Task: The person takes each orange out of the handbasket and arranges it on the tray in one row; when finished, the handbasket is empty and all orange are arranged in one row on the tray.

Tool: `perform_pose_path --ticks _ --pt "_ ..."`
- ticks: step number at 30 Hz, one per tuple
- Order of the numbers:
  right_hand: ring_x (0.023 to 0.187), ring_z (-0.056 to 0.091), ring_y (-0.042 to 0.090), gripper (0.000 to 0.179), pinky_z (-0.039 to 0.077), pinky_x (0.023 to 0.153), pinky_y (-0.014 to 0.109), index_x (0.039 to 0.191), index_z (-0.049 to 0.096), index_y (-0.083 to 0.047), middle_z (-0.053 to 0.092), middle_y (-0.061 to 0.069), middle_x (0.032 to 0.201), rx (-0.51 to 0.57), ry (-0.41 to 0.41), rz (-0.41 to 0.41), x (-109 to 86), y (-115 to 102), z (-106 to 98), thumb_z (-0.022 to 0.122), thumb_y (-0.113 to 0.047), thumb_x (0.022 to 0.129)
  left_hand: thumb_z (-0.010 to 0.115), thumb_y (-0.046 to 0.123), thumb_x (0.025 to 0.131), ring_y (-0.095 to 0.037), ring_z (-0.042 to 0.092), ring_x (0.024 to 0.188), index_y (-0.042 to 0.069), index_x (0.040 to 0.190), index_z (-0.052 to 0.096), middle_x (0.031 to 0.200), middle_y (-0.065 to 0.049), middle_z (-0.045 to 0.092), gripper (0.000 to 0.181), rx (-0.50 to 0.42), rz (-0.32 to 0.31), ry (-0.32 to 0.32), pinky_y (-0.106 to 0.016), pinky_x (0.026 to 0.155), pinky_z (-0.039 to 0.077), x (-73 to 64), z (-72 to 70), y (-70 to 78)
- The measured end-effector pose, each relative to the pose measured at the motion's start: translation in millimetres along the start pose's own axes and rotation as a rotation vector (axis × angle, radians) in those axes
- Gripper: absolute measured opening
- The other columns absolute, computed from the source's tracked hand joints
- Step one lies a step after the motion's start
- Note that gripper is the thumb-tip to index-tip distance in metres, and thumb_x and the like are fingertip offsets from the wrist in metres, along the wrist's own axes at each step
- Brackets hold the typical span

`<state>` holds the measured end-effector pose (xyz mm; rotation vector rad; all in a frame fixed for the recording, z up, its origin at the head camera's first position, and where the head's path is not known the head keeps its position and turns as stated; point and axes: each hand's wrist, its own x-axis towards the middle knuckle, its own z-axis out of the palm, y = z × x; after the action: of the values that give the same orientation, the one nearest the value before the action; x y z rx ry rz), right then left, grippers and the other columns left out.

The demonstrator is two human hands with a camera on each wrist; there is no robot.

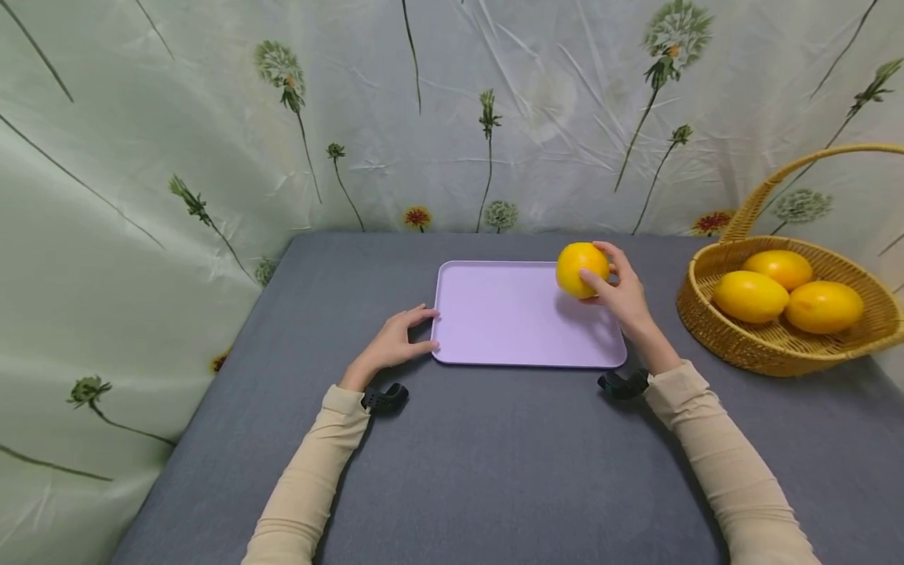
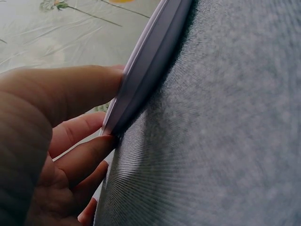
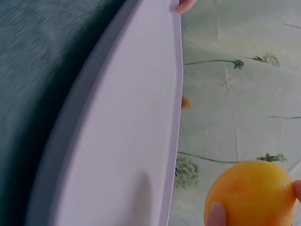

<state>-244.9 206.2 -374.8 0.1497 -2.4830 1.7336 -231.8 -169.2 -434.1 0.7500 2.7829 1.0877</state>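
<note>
A yellow lemon is pinched between the thumb and fingers of my right hand, held above the right part of a lilac tray. In the right wrist view the lemon looks round and orange-yellow, a fingertip on either side. A shadow falls on the tray below it. My left hand is at the tray's left edge, thumb and fingers spread apart with their tips touching the rim. Seen from the left wrist, the thumb and fingertips meet the tray's outer side.
A wicker basket with a tall handle stands to the right of the tray, with three lemons inside. Grey cloth covers the table. Behind and to the left hangs a pale curtain with a dandelion print.
</note>
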Motion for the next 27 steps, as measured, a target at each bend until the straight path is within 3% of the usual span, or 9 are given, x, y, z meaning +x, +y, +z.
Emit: perform_pose_path --ticks 4,7,13,27 --pt "0.112 0.046 0.031 0.061 0.057 0.065 0.024 0.146 0.028 -0.019 0.033 0.023 0.139 0.001 -0.043 0.020 7.0 -3 9 0.055 -0.029 0.093 0.069 0.025 0.082 -0.036 0.034 0.139 0.007 0.132 0.052 0.143 -0.019 0.046 0.056 0.005 -0.004 -0.002 -0.055 0.113 0.026 -0.9 -1.4 1.8" --pt "0.122 0.038 0.037 0.061 0.057 0.071 0.033 0.146 0.028 -0.020 0.028 0.022 0.145 -0.001 -0.072 0.050 12.5 -5 15 0.056 -0.030 0.092 0.070 0.024 0.081 -0.036 0.035 0.139 0.007 0.132 0.052 0.142 -0.019 0.047 0.056 0.007 -0.004 0.000 -0.055 0.113 0.027 -0.9 -1.8 2.7" --pt "0.124 0.037 0.036 0.063 0.054 0.081 0.043 0.146 0.028 -0.023 0.028 0.023 0.144 0.010 -0.105 0.126 23.9 -8 29 0.057 -0.034 0.091 0.069 0.023 0.081 -0.036 0.035 0.139 0.006 0.131 0.052 0.141 -0.018 0.048 0.056 0.002 -0.004 0.004 -0.056 0.113 0.026 0.4 -2.0 2.8" --pt "0.127 0.040 0.038 0.062 0.050 0.089 0.048 0.147 0.027 -0.023 0.030 0.024 0.145 0.100 -0.183 0.192 38.8 -9 63 0.057 -0.029 0.092 0.067 0.023 0.082 -0.036 0.033 0.140 0.004 0.133 0.050 0.141 -0.017 0.048 0.057 0.025 0.003 -0.003 -0.057 0.114 0.022 -0.2 -0.5 2.1"
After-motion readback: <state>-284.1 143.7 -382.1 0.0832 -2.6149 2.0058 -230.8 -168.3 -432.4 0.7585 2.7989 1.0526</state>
